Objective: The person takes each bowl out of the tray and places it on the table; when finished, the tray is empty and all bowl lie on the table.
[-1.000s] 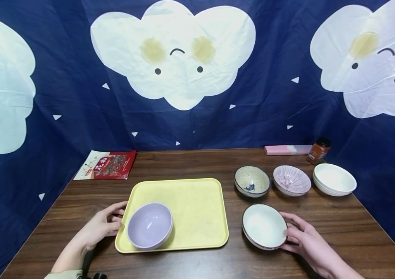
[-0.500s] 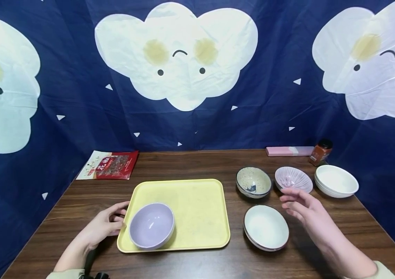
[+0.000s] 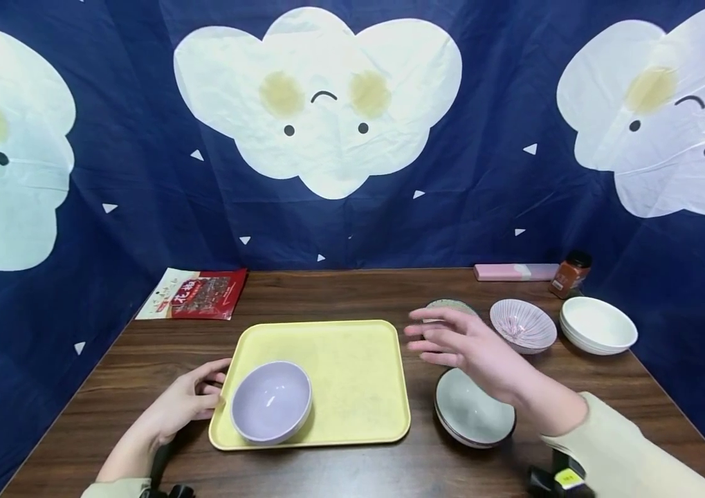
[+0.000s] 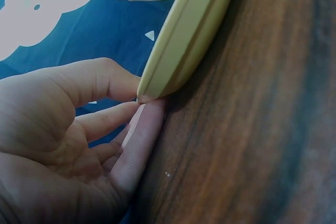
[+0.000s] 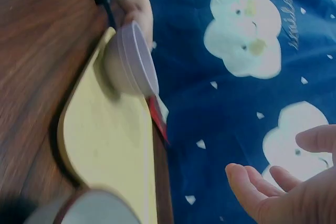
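My left hand (image 3: 187,398) pinches the left edge of a yellow tray (image 3: 352,387). In the left wrist view the thumb and a finger (image 4: 144,140) meet at the tray's rim (image 4: 178,40). A lilac bowl (image 3: 271,402) stands on the tray's left part. My right hand (image 3: 461,346) is raised to the right of the tray, fingers spread and holding nothing. It partly covers a speckled bowl (image 3: 452,304) behind it. Just below this hand is a white bowl with a brown rim (image 3: 473,411), its top right part hidden by the hand and wrist.
A purple-striped bowl (image 3: 523,325) and some stacked white bowls (image 3: 598,325) stand at the right. Behind them are an orange jar with a black lid (image 3: 570,273) and a flat pink box (image 3: 514,272). At the back left lies a red-and-white spice packet (image 3: 193,294).
My right hand has let go of the brown-rimmed bowl, risen, and moved left and away across the speckled bowl. My left hand stays at the tray's edge.
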Demonstrator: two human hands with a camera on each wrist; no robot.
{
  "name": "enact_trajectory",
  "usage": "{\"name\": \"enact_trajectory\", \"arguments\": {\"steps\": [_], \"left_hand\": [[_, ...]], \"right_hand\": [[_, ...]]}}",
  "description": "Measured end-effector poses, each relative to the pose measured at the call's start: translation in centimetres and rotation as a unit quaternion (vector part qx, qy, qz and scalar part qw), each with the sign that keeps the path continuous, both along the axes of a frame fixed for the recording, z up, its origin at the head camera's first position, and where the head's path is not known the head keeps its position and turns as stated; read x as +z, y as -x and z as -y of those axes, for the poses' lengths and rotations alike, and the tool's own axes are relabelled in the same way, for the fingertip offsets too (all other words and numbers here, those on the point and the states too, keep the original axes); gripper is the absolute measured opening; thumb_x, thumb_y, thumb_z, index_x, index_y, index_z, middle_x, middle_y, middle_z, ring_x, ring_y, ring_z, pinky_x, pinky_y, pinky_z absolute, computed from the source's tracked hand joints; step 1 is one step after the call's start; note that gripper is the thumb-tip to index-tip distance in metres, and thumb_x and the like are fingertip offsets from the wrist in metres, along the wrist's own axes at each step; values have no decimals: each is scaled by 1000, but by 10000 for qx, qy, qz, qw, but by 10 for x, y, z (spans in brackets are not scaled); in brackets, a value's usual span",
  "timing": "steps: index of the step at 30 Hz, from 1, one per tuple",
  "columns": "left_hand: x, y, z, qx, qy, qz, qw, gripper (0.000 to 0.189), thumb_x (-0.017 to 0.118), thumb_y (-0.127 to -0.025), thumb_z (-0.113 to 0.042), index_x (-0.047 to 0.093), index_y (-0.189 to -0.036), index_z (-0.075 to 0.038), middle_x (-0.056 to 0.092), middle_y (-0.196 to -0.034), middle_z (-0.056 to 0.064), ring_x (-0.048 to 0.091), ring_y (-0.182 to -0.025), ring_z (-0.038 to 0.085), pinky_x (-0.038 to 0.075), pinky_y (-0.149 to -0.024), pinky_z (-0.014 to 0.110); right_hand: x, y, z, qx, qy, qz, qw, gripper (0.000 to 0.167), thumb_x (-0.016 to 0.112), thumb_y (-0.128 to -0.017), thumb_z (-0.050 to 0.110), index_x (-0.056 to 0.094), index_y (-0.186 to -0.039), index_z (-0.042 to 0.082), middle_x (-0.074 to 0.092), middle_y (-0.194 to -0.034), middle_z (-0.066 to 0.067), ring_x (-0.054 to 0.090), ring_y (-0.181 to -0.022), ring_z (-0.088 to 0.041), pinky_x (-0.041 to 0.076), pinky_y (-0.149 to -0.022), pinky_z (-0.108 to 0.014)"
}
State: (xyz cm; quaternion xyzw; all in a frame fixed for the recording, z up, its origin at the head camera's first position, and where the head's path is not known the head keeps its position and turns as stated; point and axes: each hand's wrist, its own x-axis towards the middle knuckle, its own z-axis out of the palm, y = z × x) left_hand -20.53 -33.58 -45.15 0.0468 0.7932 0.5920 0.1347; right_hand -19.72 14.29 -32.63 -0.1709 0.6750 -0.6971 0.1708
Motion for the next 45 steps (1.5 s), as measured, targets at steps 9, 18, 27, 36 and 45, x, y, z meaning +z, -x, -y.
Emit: {"name": "enact_trajectory", "arguments": {"steps": [9,18,27,36,45], "left_hand": [[1,1,5,38,77,24,10000,77,60,-83,10,28,-153,11,47,-127,27,58,-97,19,59,-74,37],[2,0,4,-87,-16,-73,9999,77,60,-82,11,28,-152,13,47,-125,27,57,-95,18,60,-73,36],[0,-1,1,-108,-31,-105,9999,77,59,-81,10,28,-152,14,47,-124,27,56,-94,17,60,-73,37],[-1,0,1,-31,-4,-83,10000,77,59,-81,11,30,-152,13,47,-124,27,56,-94,19,60,-73,37],[2,-2,-2,4,-19,-60,10000,76,59,-81,11,31,-151,13,47,-123,26,55,-94,19,60,-73,36]], "right_hand": [[-9,17,64,425,-135,632,9970,50,54,-102,16,45,-147,-4,58,-137,-22,64,-116,-28,47,-104,-47],[-34,22,113,317,-455,1039,9930,48,57,-98,12,49,-141,-7,57,-132,-20,65,-108,-34,53,-97,-48],[-62,18,145,291,-855,1352,9867,61,62,-93,9,45,-150,-2,58,-133,-19,62,-111,-45,56,-89,-52],[-74,12,171,144,-503,1492,9874,62,59,-89,4,43,-148,-4,62,-120,-17,67,-104,-43,57,-84,-56],[-81,7,177,111,-440,1380,9894,66,55,-79,-12,49,-145,-3,60,-106,-18,70,-91,-38,61,-69,-43]]}}
